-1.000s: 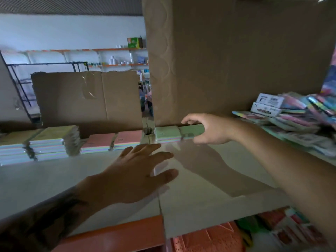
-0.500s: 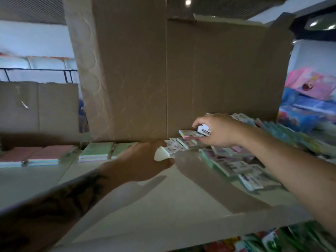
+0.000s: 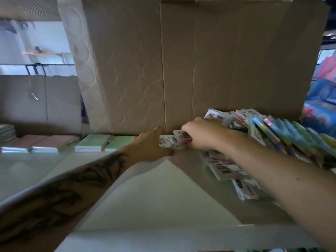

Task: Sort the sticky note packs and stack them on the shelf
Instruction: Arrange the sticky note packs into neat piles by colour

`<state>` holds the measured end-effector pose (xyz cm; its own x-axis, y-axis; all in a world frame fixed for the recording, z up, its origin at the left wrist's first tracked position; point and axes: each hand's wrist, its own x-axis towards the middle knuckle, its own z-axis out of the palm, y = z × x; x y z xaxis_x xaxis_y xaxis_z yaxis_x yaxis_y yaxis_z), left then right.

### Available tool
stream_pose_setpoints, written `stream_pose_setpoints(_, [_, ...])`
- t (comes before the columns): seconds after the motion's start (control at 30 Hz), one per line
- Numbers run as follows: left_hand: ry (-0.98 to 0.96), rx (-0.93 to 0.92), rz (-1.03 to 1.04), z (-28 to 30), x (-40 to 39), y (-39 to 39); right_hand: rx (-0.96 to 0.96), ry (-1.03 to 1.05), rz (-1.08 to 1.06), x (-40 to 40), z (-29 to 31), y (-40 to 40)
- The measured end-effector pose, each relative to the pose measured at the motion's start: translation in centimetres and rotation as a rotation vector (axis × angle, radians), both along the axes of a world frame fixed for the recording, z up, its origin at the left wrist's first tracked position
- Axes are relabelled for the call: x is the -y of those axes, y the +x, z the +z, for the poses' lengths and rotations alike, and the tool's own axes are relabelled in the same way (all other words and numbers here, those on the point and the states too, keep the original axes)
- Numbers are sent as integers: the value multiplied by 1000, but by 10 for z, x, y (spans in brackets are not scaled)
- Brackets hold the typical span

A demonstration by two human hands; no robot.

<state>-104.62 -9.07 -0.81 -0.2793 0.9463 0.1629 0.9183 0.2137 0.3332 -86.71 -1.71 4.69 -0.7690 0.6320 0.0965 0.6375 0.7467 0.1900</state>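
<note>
On the white shelf [image 3: 154,200] both my hands meet over a few sticky note packs [image 3: 171,141] with white printed labels. My left hand [image 3: 151,148] grips their left end. My right hand [image 3: 203,135] curls round their right end from above. To the right, a loose heap of colourful packs [image 3: 283,137] leans against the cardboard, and more labelled packs [image 3: 227,168] lie flat under my right forearm. Along the back at the left lie green packs [image 3: 92,142] and pink packs [image 3: 49,143] in a row.
A tall cardboard box wall [image 3: 181,70] stands right behind the packs. A lower cardboard sheet [image 3: 40,99] closes the back at the left. A stack of pale packs [image 3: 6,131] sits at the far left edge. Colourful goods [image 3: 320,110] show beyond the box, right.
My view has swung right, away from the green and pink rows. My left hand moved forward and right to join my right hand on the labelled packs by the heap.
</note>
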Motion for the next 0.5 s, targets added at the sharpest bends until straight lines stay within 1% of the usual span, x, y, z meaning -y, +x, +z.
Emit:
stream_pose_setpoints(0.07, [5, 1, 13, 2, 4, 0, -8, 55, 34, 4, -2, 2])
stream_pose_setpoints(0.17, [38, -2, 37, 4, 15, -1, -72, 125, 100, 8, -5, 3])
stream_pose_setpoints(0.23, [70, -84, 52, 8, 28, -2, -116, 176, 151, 10, -7, 0])
stream_pose_setpoints(0.33, [133, -206, 63, 16, 51, -9, -191, 228, 175, 14, -9, -6])
stream_pose_setpoints(0.43, [187, -225, 89, 25, 79, -20, -261, 254, 194, 24, -8, -16])
stream_pose_setpoints(0.5, [206, -246, 108, 29, 101, -30, -316, 227, 219, 37, -6, -24])
